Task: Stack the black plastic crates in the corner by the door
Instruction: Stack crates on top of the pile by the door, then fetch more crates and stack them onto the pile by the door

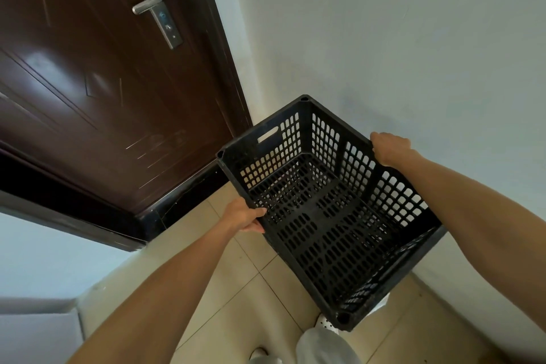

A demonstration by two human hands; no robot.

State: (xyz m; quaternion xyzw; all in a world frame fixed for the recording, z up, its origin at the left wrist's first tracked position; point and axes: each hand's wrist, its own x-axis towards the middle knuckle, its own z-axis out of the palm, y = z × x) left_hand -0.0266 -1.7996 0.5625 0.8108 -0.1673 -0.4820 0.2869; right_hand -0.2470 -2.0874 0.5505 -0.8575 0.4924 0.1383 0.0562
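**Crate held just short of the corner by the door**

At left, the door [97, 74] is standing shut. The left hand [246, 217] is gripping the black crate [322, 233] by its left long rim. The right hand [390, 146] is gripping the opposite rim, farther out. The crate is hanging tilted, its long axis pointing into the corner ahead.

One black perforated plastic crate [325, 230], two grips, left grip [245, 217], right grip [390, 146], one dark brown door [103, 83], one silver lever handle [146, 5]
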